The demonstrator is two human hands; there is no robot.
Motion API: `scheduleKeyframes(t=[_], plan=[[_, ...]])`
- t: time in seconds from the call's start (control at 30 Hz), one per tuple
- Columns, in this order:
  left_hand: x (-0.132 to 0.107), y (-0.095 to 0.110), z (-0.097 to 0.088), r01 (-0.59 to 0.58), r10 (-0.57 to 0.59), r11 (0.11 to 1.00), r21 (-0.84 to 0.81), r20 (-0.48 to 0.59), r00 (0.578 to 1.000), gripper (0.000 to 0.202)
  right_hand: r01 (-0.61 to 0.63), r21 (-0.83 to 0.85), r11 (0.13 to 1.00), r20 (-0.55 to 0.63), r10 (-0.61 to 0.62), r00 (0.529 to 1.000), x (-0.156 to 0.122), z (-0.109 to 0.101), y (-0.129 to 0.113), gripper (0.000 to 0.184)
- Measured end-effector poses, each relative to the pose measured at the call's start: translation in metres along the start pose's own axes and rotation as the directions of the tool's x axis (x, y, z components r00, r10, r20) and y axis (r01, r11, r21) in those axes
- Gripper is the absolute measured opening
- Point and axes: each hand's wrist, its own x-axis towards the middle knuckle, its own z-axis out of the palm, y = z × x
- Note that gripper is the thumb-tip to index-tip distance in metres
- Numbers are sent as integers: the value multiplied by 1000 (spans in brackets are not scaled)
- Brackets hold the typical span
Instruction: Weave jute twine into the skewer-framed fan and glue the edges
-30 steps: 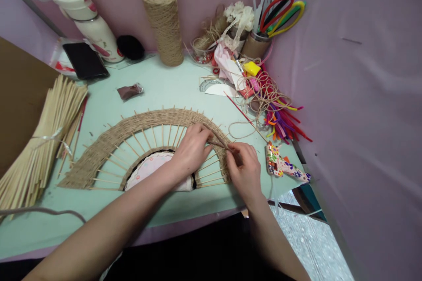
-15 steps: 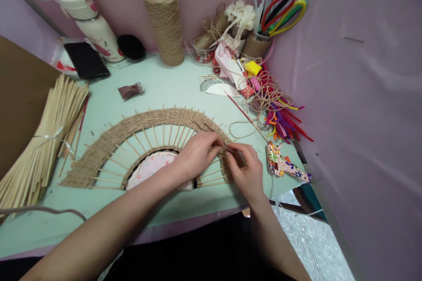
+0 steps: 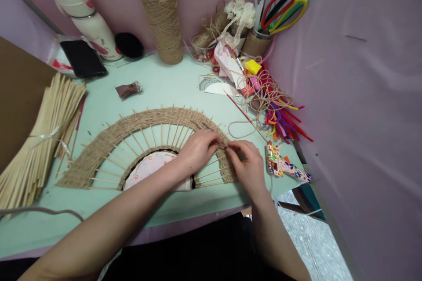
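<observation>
A half-round fan of wooden sticks woven with jute twine [image 3: 138,125] lies flat on the pale green table [image 3: 171,88], with a pink patterned centre piece [image 3: 150,167]. My left hand [image 3: 198,149] rests on the fan's right side, its fingers pinched on the twine strand among the sticks. My right hand [image 3: 247,164] sits just right of it at the fan's right edge, fingers closed on the same strand. The two sets of fingertips meet over the weave.
A bundle of sticks [image 3: 42,140] lies at the left. A tall twine spool [image 3: 161,22], a bottle [image 3: 89,22] and a phone [image 3: 82,59] stand at the back. Pipe cleaners [image 3: 280,118], loose twine and a patterned glue gun [image 3: 283,164] crowd the right.
Both hands have stayed on the fan's right side; the left fingers have slid a little right toward the right hand along the strand.
</observation>
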Motion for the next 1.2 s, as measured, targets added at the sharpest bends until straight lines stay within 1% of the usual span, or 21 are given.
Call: scheduleKeyframes(t=[0.07, 0.13, 0.27, 0.4, 0.5, 0.63, 0.7, 0.83, 0.97, 1.03, 1.13, 1.2], plan=[[0, 0, 1, -16, 17, 999, 48, -14, 1000, 9, -3, -25, 1000, 21, 4, 1000, 4, -1, 1, 10], [0, 2, 1, -27, 29, 994, 104, -16, 999, 10, -10, -85, 996, 47, 14, 999, 8, 0, 1, 15], [0, 7, 2, -34, 32, 980, 195, 17, 999, 15, -6, -215, 977, 69, 22, 997, 13, 3, 0, 23], [-2, 12, 4, -39, 28, 969, 244, 50, 998, 21, 10, -233, 972, 73, 7, 997, 12, 4, -1, 26], [-6, 12, 7, -53, 41, 966, 251, 55, 998, 20, 3, -233, 973, 64, 12, 998, 10, 3, -2, 23], [-8, 11, 10, -65, 56, 962, 267, 44, 997, 19, -20, -244, 970, 46, 32, 998, 10, 1, -3, 11], [-9, 11, 11, -68, 60, 961, 268, 41, 997, 18, -17, -252, 968, 59, 33, 998, 10, 1, -3, 11], [-9, 12, 10, -62, 52, 963, 262, 44, 998, 18, 6, -273, 962, 95, 21, 995, 8, 0, -2, 18], [-12, 14, 9, -46, 36, 972, 231, 47, 998, 19, 29, -261, 965, 93, -5, 996, 5, -1, -2, 25], [-13, 15, 9, -35, 27, 978, 208, 41, 999, 21, 21, -262, 965, 82, 1, 997, 5, -1, -4, 24], [-12, 13, 12, -15, 11, 980, 199, 24, 1000, 24, -9, -269, 963, 67, 28, 997, 7, 2, -6, 14], [-10, 12, 14, -3, -1, 978, 207, 18, 1000, 25, -30, -272, 962, 65, 49, 997, 9, 4, -6, 13]])
